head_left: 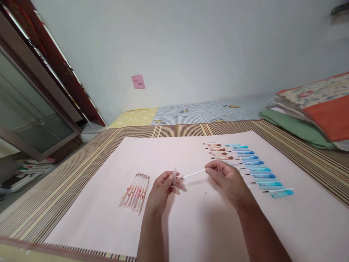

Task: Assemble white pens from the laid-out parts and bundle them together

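My left hand is closed in a pinch on a small translucent pen cap, held upright over the pale pink sheet. My right hand pinches the end of a thin white pen refill whose tip points left toward the cap, a short gap apart. A bundle of assembled pink patterned pens lies left of my left hand. Beyond my right hand lie a row of pink pen barrels and a row of blue pen barrels, each with refills beside them.
The sheet lies on a striped mat on a bed. Folded quilts and a pillow sit at the far right. A glass-fronted cabinet and stacked books stand at the left. A pink note sticks to the wall.
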Demonstrator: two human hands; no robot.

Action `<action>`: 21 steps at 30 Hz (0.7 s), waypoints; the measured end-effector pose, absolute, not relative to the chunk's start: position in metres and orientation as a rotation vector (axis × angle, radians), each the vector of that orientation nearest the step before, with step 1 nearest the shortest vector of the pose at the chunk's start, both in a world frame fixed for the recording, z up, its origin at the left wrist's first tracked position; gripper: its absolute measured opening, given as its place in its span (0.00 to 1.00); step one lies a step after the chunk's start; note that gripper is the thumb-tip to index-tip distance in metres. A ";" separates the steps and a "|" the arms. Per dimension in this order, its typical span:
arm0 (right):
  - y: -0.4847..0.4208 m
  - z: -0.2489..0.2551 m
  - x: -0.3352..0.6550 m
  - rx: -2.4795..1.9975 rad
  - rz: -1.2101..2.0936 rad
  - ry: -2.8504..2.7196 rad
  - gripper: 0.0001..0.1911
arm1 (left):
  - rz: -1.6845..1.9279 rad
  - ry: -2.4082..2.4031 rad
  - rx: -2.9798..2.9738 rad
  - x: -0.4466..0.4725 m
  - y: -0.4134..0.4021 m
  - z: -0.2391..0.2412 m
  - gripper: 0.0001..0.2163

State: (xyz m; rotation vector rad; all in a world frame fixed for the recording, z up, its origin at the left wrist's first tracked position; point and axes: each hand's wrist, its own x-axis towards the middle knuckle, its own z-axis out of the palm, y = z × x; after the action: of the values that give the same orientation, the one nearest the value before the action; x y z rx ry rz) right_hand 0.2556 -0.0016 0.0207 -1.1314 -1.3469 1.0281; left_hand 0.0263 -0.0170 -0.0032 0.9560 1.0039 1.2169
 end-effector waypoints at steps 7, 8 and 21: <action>-0.008 0.036 0.254 -1.228 0.700 -1.141 0.12 | 1.130 0.866 0.988 0.030 -0.022 0.000 0.16; -0.010 0.039 0.254 -1.235 0.641 -1.139 0.11 | 1.108 0.863 1.010 0.031 -0.022 0.001 0.16; -0.019 0.052 0.260 -1.247 0.410 -1.312 0.11 | 1.015 0.847 1.138 0.035 -0.021 -0.003 0.14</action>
State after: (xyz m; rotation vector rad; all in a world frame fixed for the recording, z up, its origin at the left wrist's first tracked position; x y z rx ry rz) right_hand 0.2602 -0.0187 0.0520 -1.2468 -1.3118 0.4102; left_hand 0.0351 -0.0211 -0.0030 1.1382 0.8475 1.0148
